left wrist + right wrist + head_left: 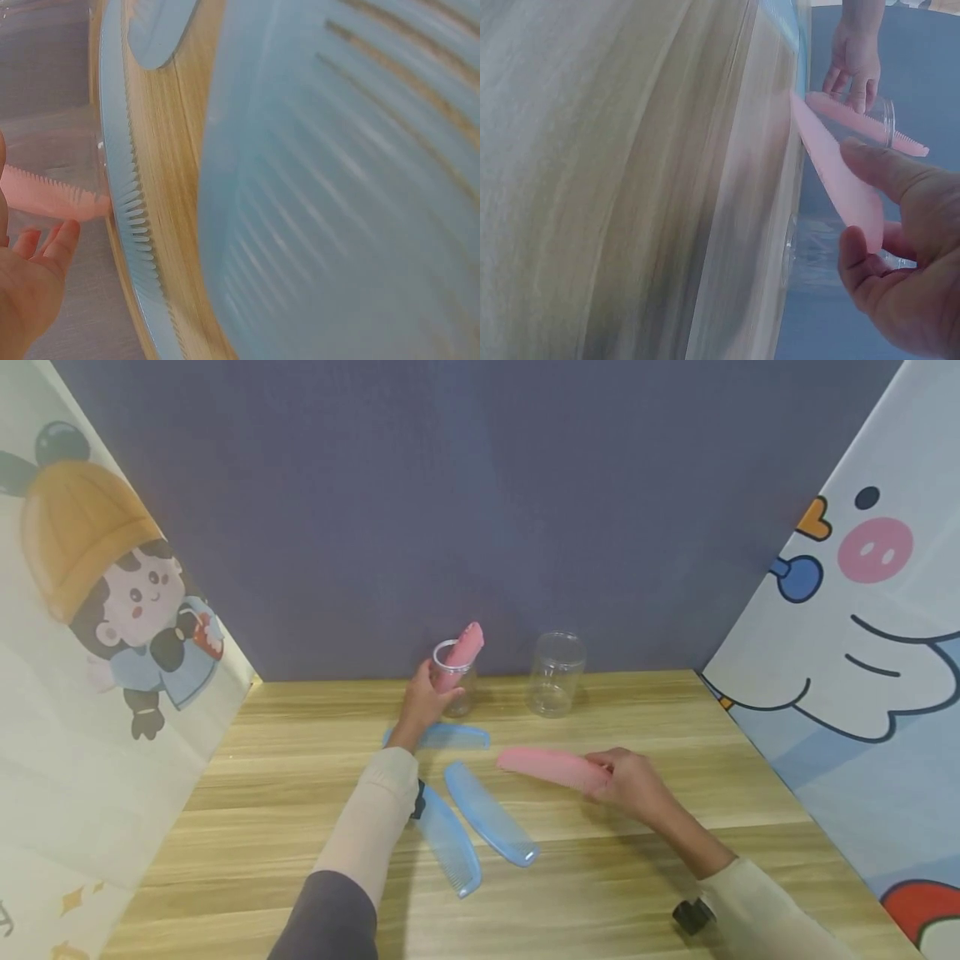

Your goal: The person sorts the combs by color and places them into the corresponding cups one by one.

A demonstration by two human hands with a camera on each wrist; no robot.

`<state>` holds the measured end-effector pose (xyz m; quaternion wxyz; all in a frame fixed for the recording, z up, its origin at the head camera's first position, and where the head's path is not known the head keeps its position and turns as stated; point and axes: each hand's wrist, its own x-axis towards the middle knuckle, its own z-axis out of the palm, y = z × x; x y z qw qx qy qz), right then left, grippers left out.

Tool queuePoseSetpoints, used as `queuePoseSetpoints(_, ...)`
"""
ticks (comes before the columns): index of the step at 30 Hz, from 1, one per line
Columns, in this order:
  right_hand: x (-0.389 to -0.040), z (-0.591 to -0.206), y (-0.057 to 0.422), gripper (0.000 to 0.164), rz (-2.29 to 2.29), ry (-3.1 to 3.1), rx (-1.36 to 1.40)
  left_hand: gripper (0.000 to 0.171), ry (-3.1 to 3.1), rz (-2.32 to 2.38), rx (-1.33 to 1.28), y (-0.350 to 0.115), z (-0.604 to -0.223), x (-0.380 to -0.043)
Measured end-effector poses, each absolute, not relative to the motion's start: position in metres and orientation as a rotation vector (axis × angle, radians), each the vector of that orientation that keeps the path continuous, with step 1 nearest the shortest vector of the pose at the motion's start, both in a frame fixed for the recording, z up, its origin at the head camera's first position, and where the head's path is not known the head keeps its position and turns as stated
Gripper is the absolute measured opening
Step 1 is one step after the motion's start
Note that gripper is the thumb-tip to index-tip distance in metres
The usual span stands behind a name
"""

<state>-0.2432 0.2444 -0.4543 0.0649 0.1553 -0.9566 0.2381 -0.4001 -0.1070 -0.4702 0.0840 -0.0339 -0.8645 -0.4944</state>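
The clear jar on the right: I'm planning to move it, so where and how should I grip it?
I'd take the clear jar around its side wall, mid-height, from the right: it's a standing cylinder, and the other jar and left hand lie to its left.

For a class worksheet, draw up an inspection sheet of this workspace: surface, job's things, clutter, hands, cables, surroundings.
Surface: wood-grain tabletop.
Job's things: upright pink comb leaning inside the left jar; second pink comb held outside; three blue combs on the tabletop; right jar, no comb inside.
Clutter: nothing seen.
Hands: left hand holds the left jar; right hand pinches the second pink comb.
Cables: nothing seen.
Surroundings: dark back panel; cartoon-printed side panels.
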Motion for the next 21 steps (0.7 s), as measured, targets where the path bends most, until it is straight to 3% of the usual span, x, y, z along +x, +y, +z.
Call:
queuePoseSetpoints(4,-0.244,-0.454,0.241,0.059,0.701,-2.917,0.456,0.092,-2.583,-1.470,-0.091,-0.107,-0.472,-0.402)
queuePoseSetpoints(21,-0.254,-0.462,0.254,0.059,0.877,-2.829,0.283,0.091,-2.598,-1.447,-0.098,-0.106,-0.472,-0.401)
